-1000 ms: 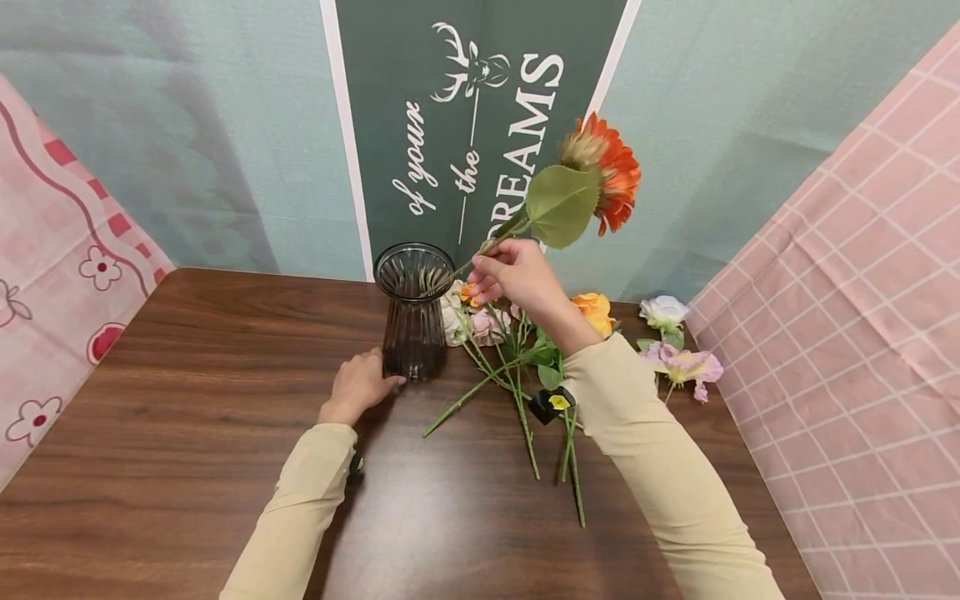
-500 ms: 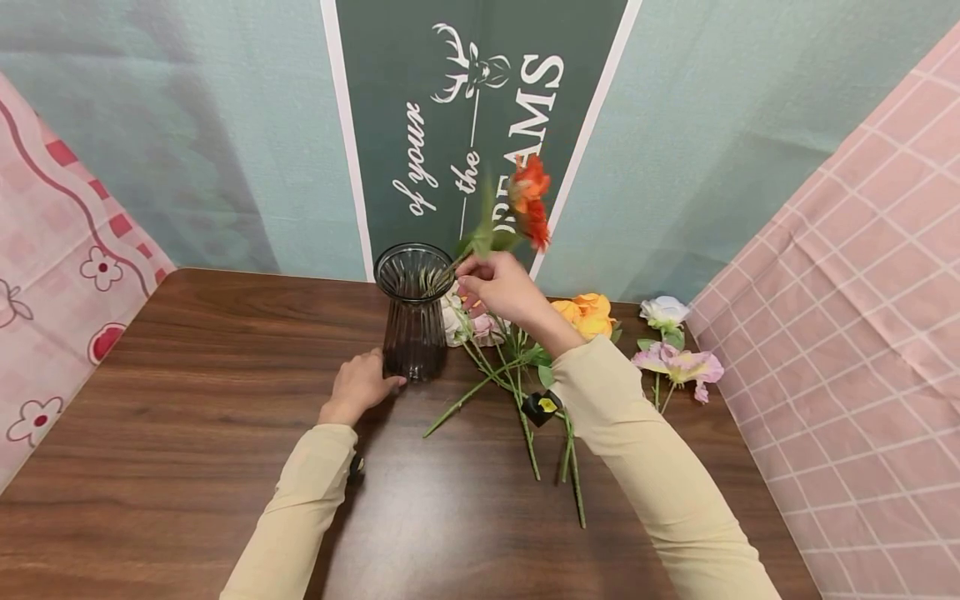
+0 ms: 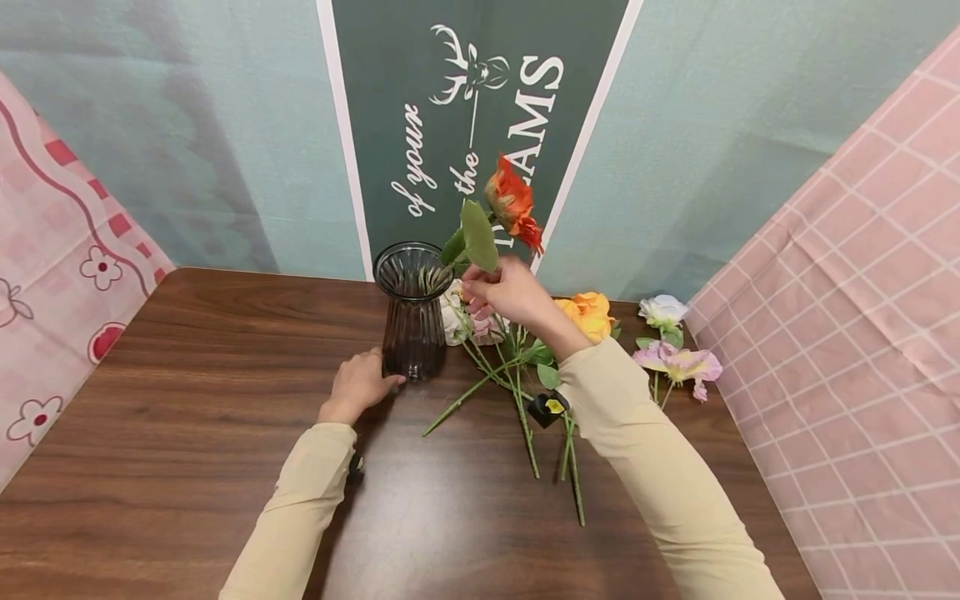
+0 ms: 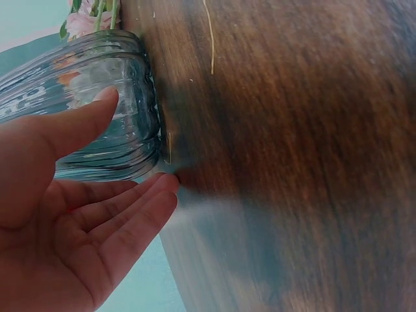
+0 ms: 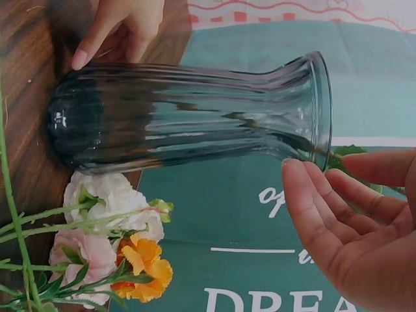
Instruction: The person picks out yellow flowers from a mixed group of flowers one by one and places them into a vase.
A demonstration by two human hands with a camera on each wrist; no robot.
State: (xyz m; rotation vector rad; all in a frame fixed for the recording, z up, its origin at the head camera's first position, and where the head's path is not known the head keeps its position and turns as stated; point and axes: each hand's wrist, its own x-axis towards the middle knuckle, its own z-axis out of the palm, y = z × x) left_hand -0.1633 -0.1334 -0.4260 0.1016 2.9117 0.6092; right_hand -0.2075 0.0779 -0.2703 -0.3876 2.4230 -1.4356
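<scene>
A ribbed smoky glass vase stands upright on the table. An orange-red artificial flower leans out of its mouth to the right; its stem slants down inside the glass, and green leaves sit at the rim. My right hand is beside the rim under the bloom. In the right wrist view its fingers are loosely bent against the rim, with the leaf and stem showing behind the thumb. My left hand rests at the vase's base, fingers fairly straight, with the thumb across the glass.
Right of the vase lie several artificial flowers with crossing green stems: white, pink and orange-yellow. Farther right are a white bloom and a lilac one. Cloth walls surround the wooden table.
The orange-red flower has swung left and lower, its stem deeper in the vase and its leaves now at the rim. My right hand followed slightly left, then lowered. My left hand has stayed.
</scene>
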